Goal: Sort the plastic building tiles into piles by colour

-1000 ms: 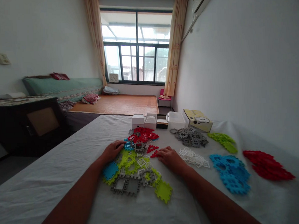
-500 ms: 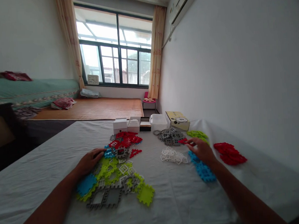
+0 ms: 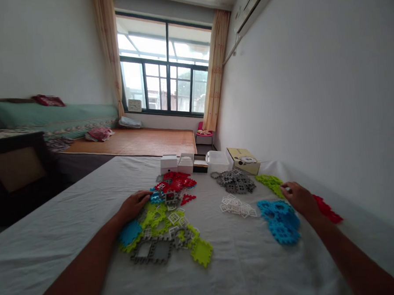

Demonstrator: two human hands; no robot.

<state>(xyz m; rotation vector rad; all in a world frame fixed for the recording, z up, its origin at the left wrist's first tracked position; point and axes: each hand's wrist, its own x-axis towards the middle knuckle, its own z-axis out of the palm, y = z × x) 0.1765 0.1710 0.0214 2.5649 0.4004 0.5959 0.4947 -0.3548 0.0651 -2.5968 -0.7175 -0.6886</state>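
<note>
My left hand (image 3: 134,205) lies flat and open on the left edge of a mixed heap of plastic interlocking tiles (image 3: 164,224), green, grey, blue and white, its fingertips by a small blue tile (image 3: 156,196). My right hand (image 3: 298,197) hovers palm down over a sorted pile of red tiles (image 3: 326,210) by the wall. Its fingers are curled together and I cannot make out what they hold. Left of that hand lie a blue pile (image 3: 280,218), a green pile (image 3: 269,182), a white pile (image 3: 238,206) and a grey pile (image 3: 235,181).
The white-clothed table (image 3: 72,224) carries more red tiles (image 3: 177,181) at the heap's far end. Behind them stand white boxes (image 3: 169,163), a clear tub (image 3: 217,160) and a yellow box (image 3: 245,160). A wall runs along the right; a dark cabinet (image 3: 13,170) stands left.
My right hand has travelled from the mixed heap to the right with a red tile, past the blue pile, to the red pile. My left hand has stayed on the heap.
</note>
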